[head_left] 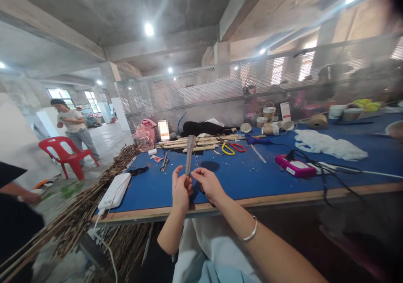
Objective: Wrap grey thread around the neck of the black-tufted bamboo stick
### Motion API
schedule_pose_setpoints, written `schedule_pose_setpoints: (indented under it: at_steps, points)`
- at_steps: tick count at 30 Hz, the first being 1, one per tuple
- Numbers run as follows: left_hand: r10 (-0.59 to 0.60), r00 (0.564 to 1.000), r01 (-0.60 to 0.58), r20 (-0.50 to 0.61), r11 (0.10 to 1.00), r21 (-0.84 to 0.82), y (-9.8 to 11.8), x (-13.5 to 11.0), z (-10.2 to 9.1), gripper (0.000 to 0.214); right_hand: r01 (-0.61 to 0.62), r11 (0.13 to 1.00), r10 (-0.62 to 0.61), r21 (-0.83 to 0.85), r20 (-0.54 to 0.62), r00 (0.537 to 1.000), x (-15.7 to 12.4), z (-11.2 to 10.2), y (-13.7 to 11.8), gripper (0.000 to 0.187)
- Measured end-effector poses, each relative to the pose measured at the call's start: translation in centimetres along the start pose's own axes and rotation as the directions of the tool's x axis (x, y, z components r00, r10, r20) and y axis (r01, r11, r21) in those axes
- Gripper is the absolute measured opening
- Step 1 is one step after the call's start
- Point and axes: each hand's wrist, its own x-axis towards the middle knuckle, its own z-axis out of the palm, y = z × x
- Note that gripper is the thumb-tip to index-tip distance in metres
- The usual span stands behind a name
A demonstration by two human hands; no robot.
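My left hand (180, 189) is closed round the lower end of a thin upright bamboo stick (189, 153), whose top is split and flared. My right hand (208, 184) is beside it, fingers pinched close to the stick at about the same height; a silver bracelet sits on that wrist. Both hands hover over the near edge of a blue-topped workbench (252, 178). Whether the right fingers touch the stick or a thin strand I cannot tell.
On the bench lie bamboo sticks (195, 142), yellow scissors (228, 149) and red scissors (238, 147), a pink box (295, 166) with black cables, white cloth (327, 144), a white power strip (115, 190). A bundle of twigs (78, 211) leans at left. A red chair (64, 150) and a standing person (74, 127) are beyond.
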Motion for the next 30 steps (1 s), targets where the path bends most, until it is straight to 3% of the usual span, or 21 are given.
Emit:
schedule_pose_setpoints:
  at_steps: [6,8,12,16,18,22,26,30]
  points:
    - [-0.102,0.994,0.103,0.030,0.994,-0.042,0.6,0.2,-0.2,0.049,-0.033,0.998,0.034,-0.045,0.034,0.999,0.2,0.1,-0.3,0.030]
    - [-0.137,0.988,0.139,0.069,0.990,-0.030,0.7,0.2,-0.3,0.052,-0.071,0.995,0.078,-0.064,0.116,0.990,0.4,-0.3,-0.7,0.032]
    - [-0.158,0.979,0.155,0.131,0.987,0.032,0.5,0.2,-0.4,0.066,-0.159,0.982,0.184,-0.102,0.328,0.927,0.6,-1.5,-1.4,0.040]
    - [-0.119,0.984,0.103,0.134,0.987,0.123,-0.3,0.1,-0.2,0.070,-0.132,0.991,0.136,-0.036,0.360,0.923,0.0,-1.6,-1.6,0.037]
    - [0.004,0.995,-0.025,0.097,0.977,0.213,-0.7,-0.2,-0.1,0.064,-0.088,0.996,0.086,-0.010,0.346,0.934,-0.3,-1.4,-1.6,0.033]
    - [0.325,0.944,-0.309,0.057,0.810,0.499,-0.7,-0.5,-0.4,0.032,-0.001,0.996,0.021,-0.090,0.218,0.976,0.0,-1.8,-1.5,0.027]
    - [0.292,0.939,-0.323,0.181,0.573,0.753,0.4,-0.1,-1.1,0.005,0.074,0.972,-0.029,-0.224,0.195,0.980,1.5,-2.9,-1.6,0.027]
    - [0.268,0.918,-0.388,0.291,0.463,0.797,1.4,0.1,-0.7,0.010,0.126,0.929,-0.045,-0.347,0.233,0.972,3.1,-3.4,-2.9,0.026]
